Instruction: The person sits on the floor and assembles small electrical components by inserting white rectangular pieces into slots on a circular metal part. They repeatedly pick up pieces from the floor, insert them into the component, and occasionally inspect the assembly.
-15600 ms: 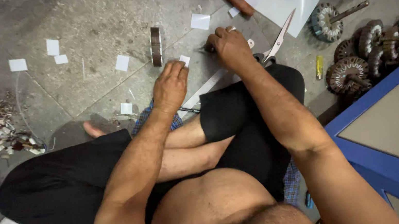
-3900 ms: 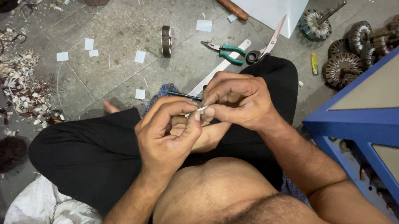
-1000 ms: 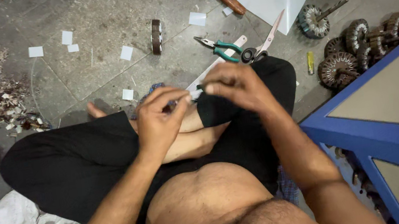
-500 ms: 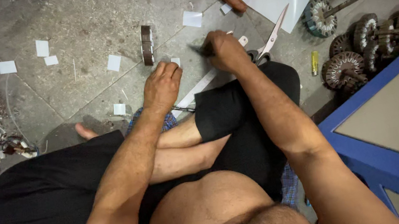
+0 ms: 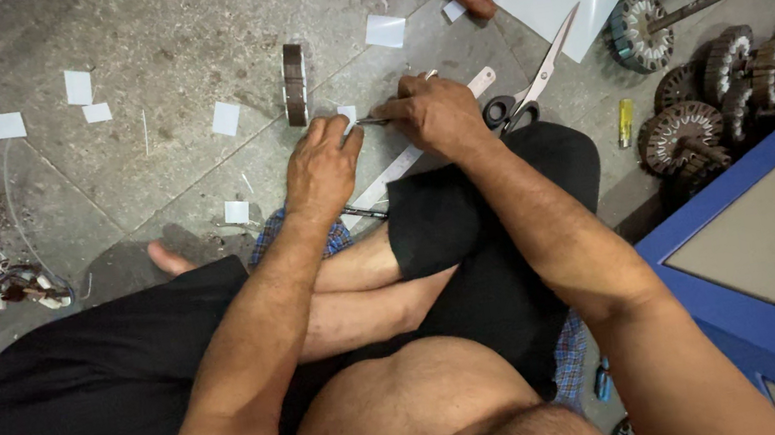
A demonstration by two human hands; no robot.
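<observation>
Paper piece (image 5: pixel 349 115), small and white, lies on the floor (image 5: pixel 160 37) under the fingertips of the left hand (image 5: pixel 319 161); right hand (image 5: pixel 433 112) just beside it grasps a thin metal tool (image 5: pixel 372 122); scissors (image 5: pixel 531 91) lie near.

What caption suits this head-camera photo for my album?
Seated on the floor, a person's left hand and right hand work a small white paper piece beside scissors.

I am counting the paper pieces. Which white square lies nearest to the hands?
The small square touching the left hand fingertips, right of the upright metal ring; the others lie apart.
</observation>
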